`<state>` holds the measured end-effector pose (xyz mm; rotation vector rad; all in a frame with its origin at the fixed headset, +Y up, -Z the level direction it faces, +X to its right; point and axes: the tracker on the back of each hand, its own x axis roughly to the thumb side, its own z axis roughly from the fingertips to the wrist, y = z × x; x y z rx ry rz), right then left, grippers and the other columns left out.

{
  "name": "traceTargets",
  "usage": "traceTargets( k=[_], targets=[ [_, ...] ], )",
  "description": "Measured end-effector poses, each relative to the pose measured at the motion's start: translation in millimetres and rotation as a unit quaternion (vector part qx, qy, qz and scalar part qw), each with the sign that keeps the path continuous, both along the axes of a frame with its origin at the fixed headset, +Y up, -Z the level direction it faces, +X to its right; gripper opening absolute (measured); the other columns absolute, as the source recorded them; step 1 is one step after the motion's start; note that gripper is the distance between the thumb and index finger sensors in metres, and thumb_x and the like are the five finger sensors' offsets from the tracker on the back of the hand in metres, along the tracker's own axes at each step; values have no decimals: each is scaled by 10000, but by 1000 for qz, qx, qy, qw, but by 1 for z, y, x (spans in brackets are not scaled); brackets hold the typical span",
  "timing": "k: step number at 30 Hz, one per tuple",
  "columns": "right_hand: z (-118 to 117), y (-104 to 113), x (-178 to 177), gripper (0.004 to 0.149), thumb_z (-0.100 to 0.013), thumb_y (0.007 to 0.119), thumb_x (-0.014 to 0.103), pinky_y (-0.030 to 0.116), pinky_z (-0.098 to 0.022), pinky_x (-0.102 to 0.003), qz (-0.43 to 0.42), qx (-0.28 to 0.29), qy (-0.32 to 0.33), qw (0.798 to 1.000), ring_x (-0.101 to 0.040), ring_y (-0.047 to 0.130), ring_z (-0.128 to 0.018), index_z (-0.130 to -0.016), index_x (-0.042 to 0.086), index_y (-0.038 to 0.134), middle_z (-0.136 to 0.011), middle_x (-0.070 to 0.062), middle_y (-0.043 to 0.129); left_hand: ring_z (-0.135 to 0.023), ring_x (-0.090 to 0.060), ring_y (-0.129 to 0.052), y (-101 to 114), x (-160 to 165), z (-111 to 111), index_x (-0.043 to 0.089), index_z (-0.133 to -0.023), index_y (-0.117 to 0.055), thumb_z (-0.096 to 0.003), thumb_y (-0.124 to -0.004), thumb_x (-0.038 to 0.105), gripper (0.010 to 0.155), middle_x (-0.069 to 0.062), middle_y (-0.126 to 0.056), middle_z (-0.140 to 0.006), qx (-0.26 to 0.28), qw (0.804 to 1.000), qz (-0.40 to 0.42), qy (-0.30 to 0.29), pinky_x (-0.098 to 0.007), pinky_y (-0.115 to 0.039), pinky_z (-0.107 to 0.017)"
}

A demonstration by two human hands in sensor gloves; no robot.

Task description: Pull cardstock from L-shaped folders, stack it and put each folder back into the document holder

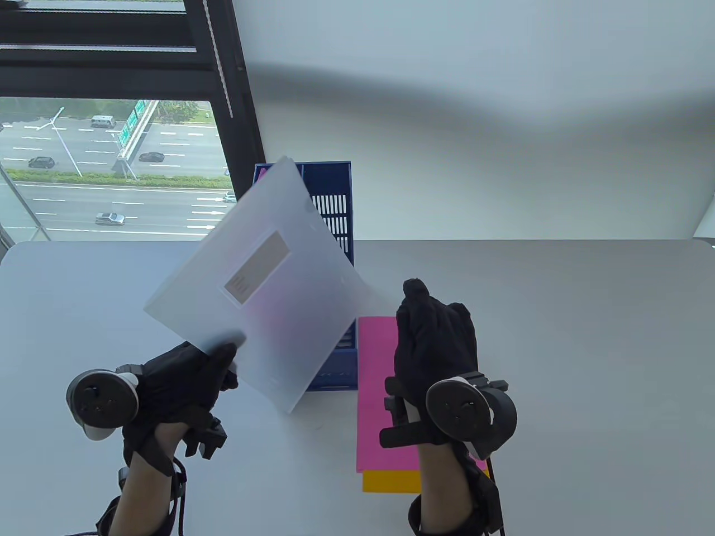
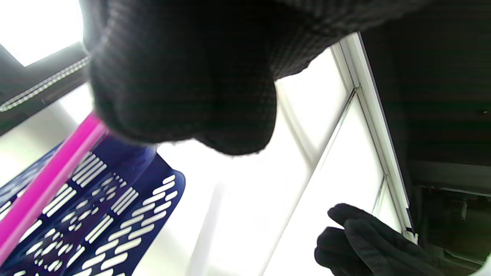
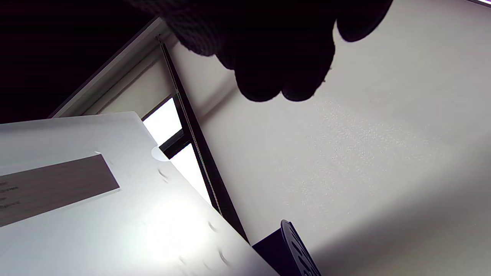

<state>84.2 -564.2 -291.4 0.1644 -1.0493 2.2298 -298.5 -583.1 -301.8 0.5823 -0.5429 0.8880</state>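
On folder, grey label, writing unreadable

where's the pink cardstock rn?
Table view, right of centre: the pink cardstock lies flat on the table, on a yellow sheet, just right of the blue document holder, under the right hand.

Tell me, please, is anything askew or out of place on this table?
Only slightly: the pink cardstock lies shifted on the yellow sheet, whose near edge sticks out. The folder is tilted because the left hand holds it.
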Motion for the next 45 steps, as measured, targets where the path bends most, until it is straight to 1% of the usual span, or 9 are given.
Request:
traceTargets(
  k=[6, 11, 17, 23, 28, 32, 37, 42, 45],
  targets=[
    [-1, -1, -2, 464, -641, 713, 404, 552, -754, -537, 2, -7, 9, 1000, -270, 877, -818, -1078, 259, 656, -924, 21, 864, -276, -277, -1091, 3, 0, 13, -29, -829, -902, -576, -786, 342, 464, -63, -1048, -463, 60, 992, 7, 109, -515, -789, -619],
    [-2, -1, -4, 464, -641, 712, 406, 552, -755, -537, 1, -11, 17, 1000, -269, 878, -817, -1079, 260, 656, -922, 23, 865, -331, -285, -1100, -9, 13, 9, -28, -861, -867, -578, -771, 337, 471, -71, -1043, -513, 80, 981, -26, 177, -516, -773, -635],
    [-2, -2, -6, 462, -642, 713, 409, 550, -756, -538, 6, -15, 25, 1000, -267, 880, -816, -1076, 260, 662, -919, 23, 867, -380, -314, -1094, -37, 24, -16, -36, -888, -838, -578, -766, 344, 496, -94, -1034, -556, 18, 984, -50, 169, -537, -745, -644],
    [-5, -3, -9, 460, -642, 714, 413, 549, -756, -540, 12, -29, 34, 999, -272, 882, -811, -1072, 255, 672, -916, 19, 871, -315, -297, -1098, -67, 30, -37, -22, -854, -884, -566, -795, 364, 490, -73, -1051, -508, -33, 981, -75, 176, -536, -773, -595],
    [-10, -7, -13, 461, -641, 720, 413, 548, -752, -546, 28, -52, 36, 998, -285, 881, -807, -1068, 242, 686, -912, 5, 876, -304, -297, -1098, -68, 27, -40, -10, -841, -905, -568, -792, 364, 476, -72, -1055, -499, -51, 980, -79, 177, -539, -774, -586],
    [-20, -13, -17, 468, -641, 721, 435, 540, -753, -553, 89, -112, 7, 990, -301, 877, -810, -1063, 234, 706, -917, -13, 878, -324, -307, -1092, -57, 19, -35, 20, -816, -940, -571, -790, 385, 464, -73, -1054, -512, -44, 979, -77, 184, -550, -756, -596],
    [-40, -31, -26, 508, -637, 710, 491, 514, -761, -560, 159, -215, -23, 963, -324, 857, -828, -1071, 226, 707, -933, -37, 868, -774, -438, -897, -46, 16, -31, 118, -880, -931, -587, -782, 426, 452, -107, -951, -804, -42, 973, -144, 178, -613, -437, -758],
    [-56, -54, -31, 550, -631, 691, 540, 456, -781, -562, 177, -232, -47, 955, -344, 805, -880, -1084, 229, 692, -989, -54, 820, -903, -437, -815, -54, 13, -36, 144, -905, -912, -584, -787, 414, 438, -96, -913, -883, -9, 955, -204, 214, -587, -293, -796],
    [-67, -73, -30, 638, -626, 666, 593, 345, -804, -576, 180, -244, -51, 952, -383, 621, -1018, -1163, 278, 530, -1160, -92, 606, -994, -411, -743, -62, 11, -42, 167, -937, -890, -582, -781, 406, 441, -83, -876, -951, -7, 940, -252, 229, -565, -227, -803]
  ],
)
